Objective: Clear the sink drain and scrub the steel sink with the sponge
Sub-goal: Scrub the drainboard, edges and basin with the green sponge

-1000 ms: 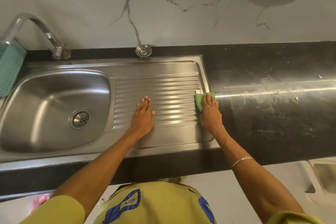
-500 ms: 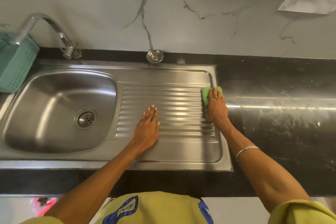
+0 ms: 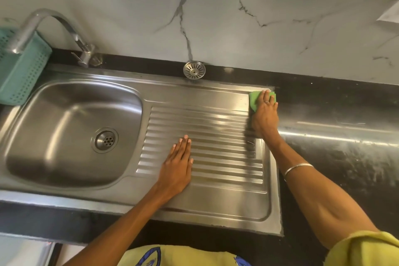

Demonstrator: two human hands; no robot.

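The steel sink [image 3: 71,119] has a basin on the left with its drain [image 3: 104,140] open and a ribbed drainboard [image 3: 216,136] on the right. A round metal drain strainer [image 3: 194,70] lies on the black ledge behind the drainboard. My right hand [image 3: 265,114] presses a green sponge [image 3: 253,99] flat against the far right corner of the drainboard. My left hand [image 3: 178,168] rests palm down on the ribs, fingers together, holding nothing.
A curved steel tap [image 3: 54,28] stands behind the basin. A teal perforated basket [image 3: 21,71] sits at the far left. Black countertop [image 3: 334,147] with pale smears runs to the right. A marble-patterned wall rises behind.
My right hand has slid the sponge away from me along the drainboard's right edge to its far corner. My left hand has stayed on the ribs.
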